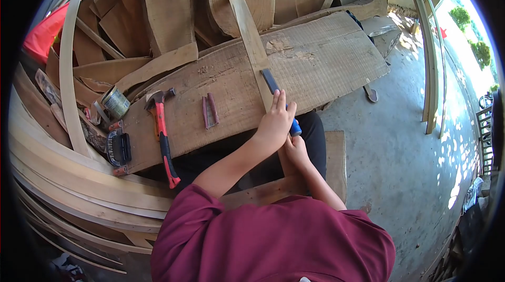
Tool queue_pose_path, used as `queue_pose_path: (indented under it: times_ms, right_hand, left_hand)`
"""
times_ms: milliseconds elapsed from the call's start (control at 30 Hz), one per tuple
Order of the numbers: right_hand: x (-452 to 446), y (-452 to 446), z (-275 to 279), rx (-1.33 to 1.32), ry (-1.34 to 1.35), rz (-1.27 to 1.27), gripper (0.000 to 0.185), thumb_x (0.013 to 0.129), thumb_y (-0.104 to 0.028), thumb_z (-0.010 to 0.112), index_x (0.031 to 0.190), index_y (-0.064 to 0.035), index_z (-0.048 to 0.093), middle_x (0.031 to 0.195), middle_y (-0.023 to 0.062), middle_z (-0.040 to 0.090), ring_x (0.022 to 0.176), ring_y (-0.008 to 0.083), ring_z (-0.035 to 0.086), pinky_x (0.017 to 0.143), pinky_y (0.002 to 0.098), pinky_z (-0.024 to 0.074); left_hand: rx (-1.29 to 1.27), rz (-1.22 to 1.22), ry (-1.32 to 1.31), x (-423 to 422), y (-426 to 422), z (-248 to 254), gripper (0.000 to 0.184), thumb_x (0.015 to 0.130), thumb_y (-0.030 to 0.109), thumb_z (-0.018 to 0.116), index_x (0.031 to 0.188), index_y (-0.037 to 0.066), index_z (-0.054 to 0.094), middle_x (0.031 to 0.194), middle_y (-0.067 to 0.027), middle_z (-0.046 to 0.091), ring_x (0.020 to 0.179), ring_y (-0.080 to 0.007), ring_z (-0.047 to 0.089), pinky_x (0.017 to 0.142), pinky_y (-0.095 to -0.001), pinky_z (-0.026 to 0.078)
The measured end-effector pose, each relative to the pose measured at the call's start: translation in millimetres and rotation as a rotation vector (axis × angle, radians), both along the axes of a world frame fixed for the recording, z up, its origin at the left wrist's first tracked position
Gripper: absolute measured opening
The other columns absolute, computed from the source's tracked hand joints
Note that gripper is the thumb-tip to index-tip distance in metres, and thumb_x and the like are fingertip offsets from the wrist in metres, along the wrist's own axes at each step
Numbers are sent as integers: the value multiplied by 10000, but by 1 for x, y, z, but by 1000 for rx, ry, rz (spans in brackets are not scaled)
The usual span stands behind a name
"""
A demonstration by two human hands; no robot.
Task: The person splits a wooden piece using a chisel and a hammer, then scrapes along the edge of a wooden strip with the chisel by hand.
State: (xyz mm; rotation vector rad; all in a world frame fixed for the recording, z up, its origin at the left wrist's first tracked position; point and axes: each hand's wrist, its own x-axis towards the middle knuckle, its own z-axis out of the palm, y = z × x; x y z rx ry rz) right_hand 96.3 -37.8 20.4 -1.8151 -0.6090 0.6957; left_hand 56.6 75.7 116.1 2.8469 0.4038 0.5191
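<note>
my left hand [276, 120] is closed around the blue handle of the chisel [270, 80], two fingers stretched out toward the blade. chisel is over the narrow wood strip [245, 22], blade pointing away from me, butt of the handle poking out toward my lap. my right hand [298, 151] is curled just below that butt, near end of the strip beside it; can't tell if it's clamped on the strip or the handle end, the fingers are mostly hidden. strip runs across the thick plank [231, 79], far end sticking out past the plank's back edge, near end coming down toward me. plank sits at a slant over my dark trousers [315, 134]. left of the strip on the plank: a reddish two-legged piece [211, 111], too small to tell what, then the hammer [164, 137], head away from me, red and black handle hanging past the near edge. at the plank's left end, a black-handled tool [122, 148], type unclear, with a tin can [114, 102] just behind it, label worn. wide boards [168, 11] lean upright beyond the plank. long curved slats [79, 177] are stacked low on my left, tall strips [430, 50] stand on the right. small spoon-shaped item [371, 93] on the concrete floor [389, 145], near the plank's right end.
</note>
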Motion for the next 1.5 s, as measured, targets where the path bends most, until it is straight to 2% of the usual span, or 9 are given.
queue_pose_path:
  times_ms: [133,467,533,600,967,1033,1233,1467,1500]
  right_hand:
    - [0,-5,-20,304,-68,62,154,825,-106,560,940,-9,590,833,117,647,781,204,629,715,325,477]
    - [5,0,-1,-190,-9,46,311,882,-265,547,850,43,573,726,181,621,744,215,642,691,334,481]
    - [-3,1,-22,289,-21,-63,249,864,-208,571,891,39,586,772,150,646,757,209,641,716,327,485]
    - [-1,3,-42,351,-157,-28,215,852,-168,582,940,27,596,846,142,665,793,218,649,735,325,486]
    - [1,4,-6,9,-56,51,361,924,-282,481,913,61,596,754,244,611,766,281,648,680,379,469]
    - [-10,15,-8,492,-110,-190,360,921,-282,487,923,63,591,751,238,610,764,272,646,678,377,469]
    - [5,2,-13,62,-2,33,319,913,-248,494,928,53,600,747,217,622,767,237,646,675,373,472]
    - [7,2,-37,-35,-18,41,323,885,-269,522,923,40,608,742,214,622,769,222,648,672,366,473]
    - [3,6,-35,179,-54,-10,328,880,-274,528,917,42,609,741,217,622,767,224,648,672,367,474]
  left_hand:
    - [-30,-94,112,-20,-26,16,277,750,-41,548,1013,-25,463,1312,-364,330,1237,-474,362,863,-427,503]
    - [-6,-31,27,0,-4,8,203,833,82,566,984,-14,470,1287,-342,383,1235,-444,380,857,-421,505]
    - [-26,-49,38,-12,-23,15,200,826,72,567,980,-11,470,1281,-346,385,1235,-446,379,863,-418,502]
    - [-46,-72,51,-15,-26,17,197,820,62,568,976,-8,471,1275,-351,388,1236,-447,378,869,-415,499]
    - [77,57,-4,16,-9,7,167,789,-1,554,943,-16,493,1234,-364,428,1198,-457,422,887,-394,494]
    - [45,22,114,4,-20,12,191,784,5,565,956,-30,492,1231,-371,426,1200,-452,425,885,-396,496]
    - [-9,-7,55,11,6,18,209,768,-4,575,958,-25,491,1250,-357,419,1221,-442,406,886,-401,493]
    - [52,21,26,8,-4,3,219,760,-3,578,961,-25,492,1265,-358,403,1226,-445,397,891,-403,489]
    - [46,23,13,8,-2,4,217,754,-3,584,950,-19,492,1266,-353,406,1225,-441,399,889,-405,490]
